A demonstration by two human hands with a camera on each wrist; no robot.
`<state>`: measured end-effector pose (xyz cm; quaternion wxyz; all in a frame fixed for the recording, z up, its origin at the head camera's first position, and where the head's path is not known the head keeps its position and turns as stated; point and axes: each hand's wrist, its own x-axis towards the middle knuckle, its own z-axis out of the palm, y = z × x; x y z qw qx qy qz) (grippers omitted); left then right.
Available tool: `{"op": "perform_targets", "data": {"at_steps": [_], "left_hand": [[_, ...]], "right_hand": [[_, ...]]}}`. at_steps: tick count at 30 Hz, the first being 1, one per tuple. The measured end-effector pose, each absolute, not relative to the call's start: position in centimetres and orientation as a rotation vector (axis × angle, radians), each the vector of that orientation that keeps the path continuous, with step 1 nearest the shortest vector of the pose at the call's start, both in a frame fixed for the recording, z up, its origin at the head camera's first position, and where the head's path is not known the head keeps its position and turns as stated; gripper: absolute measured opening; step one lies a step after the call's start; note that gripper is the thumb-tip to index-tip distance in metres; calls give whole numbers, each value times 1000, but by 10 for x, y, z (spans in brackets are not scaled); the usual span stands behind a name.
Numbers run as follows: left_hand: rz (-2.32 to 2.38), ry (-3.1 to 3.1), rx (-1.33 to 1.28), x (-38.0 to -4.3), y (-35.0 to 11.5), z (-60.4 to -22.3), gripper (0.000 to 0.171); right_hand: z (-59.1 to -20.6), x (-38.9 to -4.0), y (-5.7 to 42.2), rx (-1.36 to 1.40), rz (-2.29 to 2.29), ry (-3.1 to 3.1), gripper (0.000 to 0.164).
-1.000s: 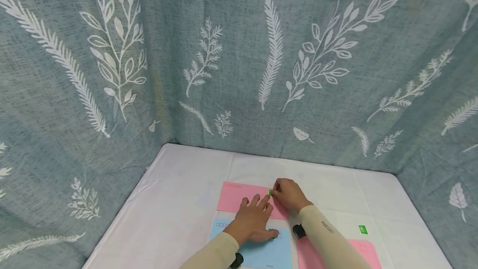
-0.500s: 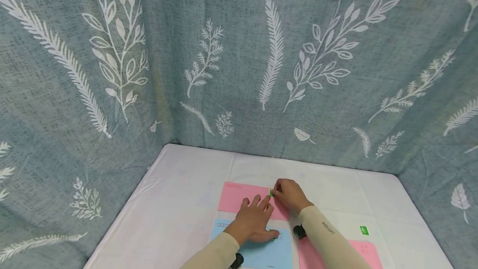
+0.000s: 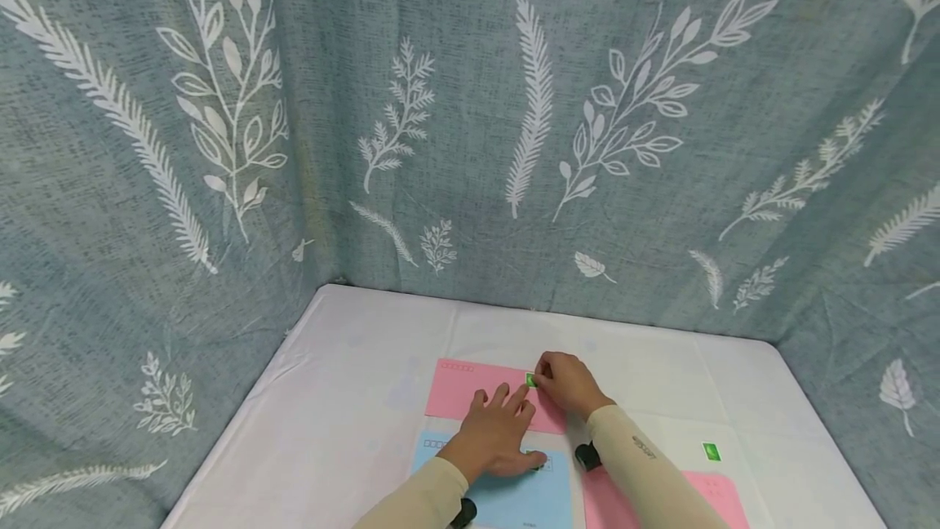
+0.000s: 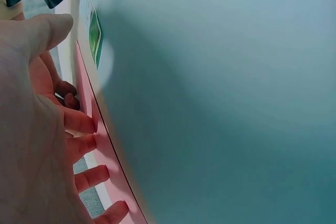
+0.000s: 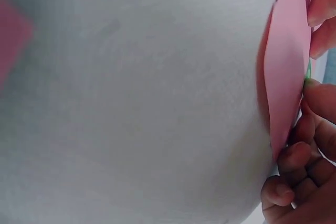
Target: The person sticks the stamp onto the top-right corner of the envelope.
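Observation:
A pink envelope (image 3: 463, 394) lies on the white table with a green stamp (image 3: 530, 380) at its upper right corner. My left hand (image 3: 495, 435) spreads over it, fingertips on the pink paper and one right beside the stamp. The thumb of that hand reaches over a blue envelope (image 3: 514, 504) and partly covers its green stamp, which shows as a stamp (image 4: 95, 38) in the left wrist view. My right hand (image 3: 569, 382), fingers curled, pinches the right side of the pink envelope's stamp. In the right wrist view the pink envelope (image 5: 286, 72) bows up along its edge.
Another pink envelope (image 3: 720, 496) lies at the front right, partly under the right sleeve (image 3: 639, 455). Beyond it a loose green stamp (image 3: 711, 451) rests on the white tablecloth (image 3: 352, 398). A patterned curtain (image 3: 470, 145) hangs behind the table.

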<state>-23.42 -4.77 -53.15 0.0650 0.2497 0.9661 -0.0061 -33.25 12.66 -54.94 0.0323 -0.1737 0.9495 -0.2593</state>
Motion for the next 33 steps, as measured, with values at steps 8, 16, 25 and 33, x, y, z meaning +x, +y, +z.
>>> {"op": "perform_targets", "data": {"at_steps": [8,16,25,33], "left_hand": [[-21,2915,750,-234,-50,-531,82],[-12,2888,745,-234,-51,-531,83],[-1,2858,740,-233,-53,-528,84],[1,2854,737,-229,-54,-525,85]], "right_hand": [[-544,-331,122,-509,-805,2899,15],[-544,-330,124,-490,-810,2915,15],[-544,-329,124,-453,-848,2896,15],[-545,-330,125,-449,-856,2899,13]]}}
